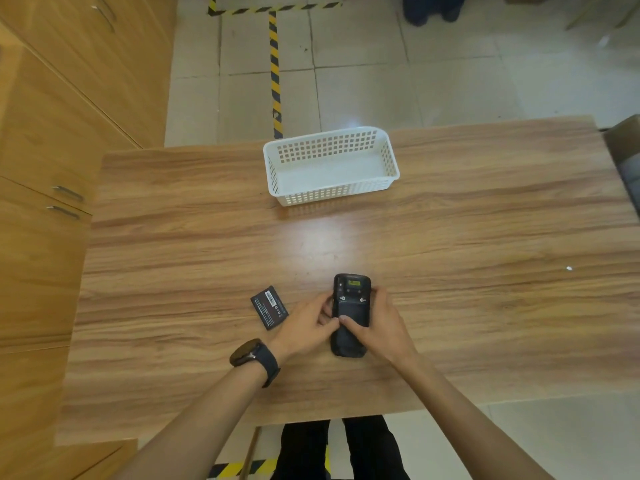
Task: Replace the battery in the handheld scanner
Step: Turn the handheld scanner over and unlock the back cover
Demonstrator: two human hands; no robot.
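The black handheld scanner (350, 299) lies back-up on the wooden table (207, 244), near the front middle. My left hand (304, 325), with a dark watch on its wrist, grips the scanner's left edge. My right hand (377, 323) wraps the right edge, and its thumb presses on the back cover. A loose black battery (269, 307) lies flat on the table just left of my left hand, apart from it.
A white perforated plastic basket (330, 166) with nothing in it stands at the table's far middle. Wooden cabinets (52, 133) line the left side. Tiled floor with yellow-black tape (274, 71) lies beyond the table. A small white speck (568, 268) sits at the right.
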